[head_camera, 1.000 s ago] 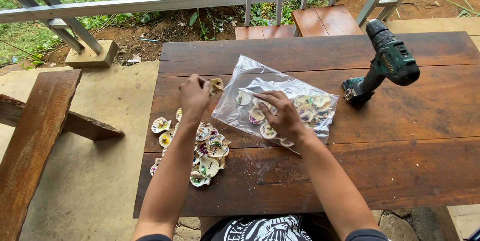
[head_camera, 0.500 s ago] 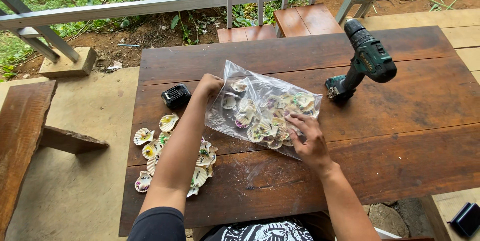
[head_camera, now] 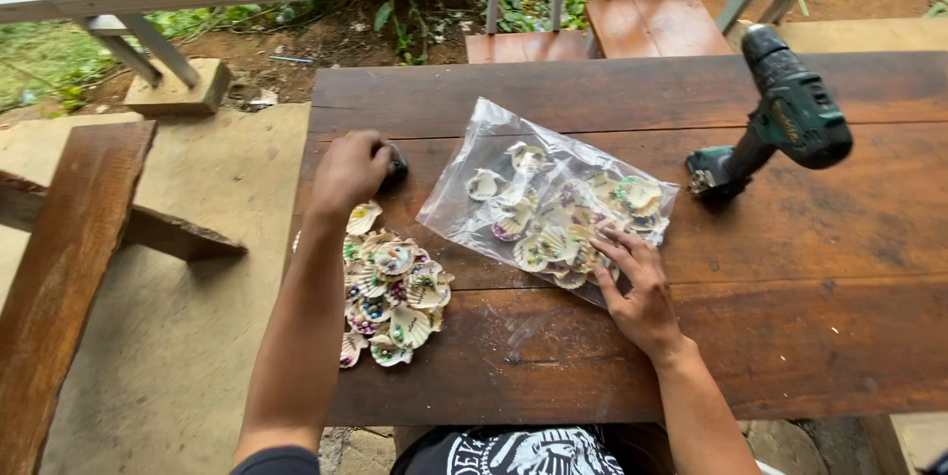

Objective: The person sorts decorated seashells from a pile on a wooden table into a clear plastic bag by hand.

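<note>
- Shells everywhere on this dark wooden table (head_camera: 790, 337), basically two batches of them.
- Left hand (head_camera: 348, 171) is up near the table's left edge, fingers curled down over a small black object (head_camera: 397, 163). Most of that thing is hidden under the hand, so can't tell what it is or whether it's really gripped or just covered.
- Loose pile of painted scallop shells (head_camera: 390, 287) sits just below that hand, along the left edge toward the near side, a few hanging right at the rim.
- Right hand (head_camera: 637, 292) is flat and open, fingers spread, pressing on the near right corner of a clear plastic bag (head_camera: 548, 194). Not clenched on anything.
- Bag lies flat around the middle of the table, with more shells (head_camera: 553, 228) showing through the plastic.
- Green and black cordless drill (head_camera: 780, 119) stands on its battery base toward the far right side, well apart from both hands.
- Wooden benches and a metal railing are past the far edge.
</note>
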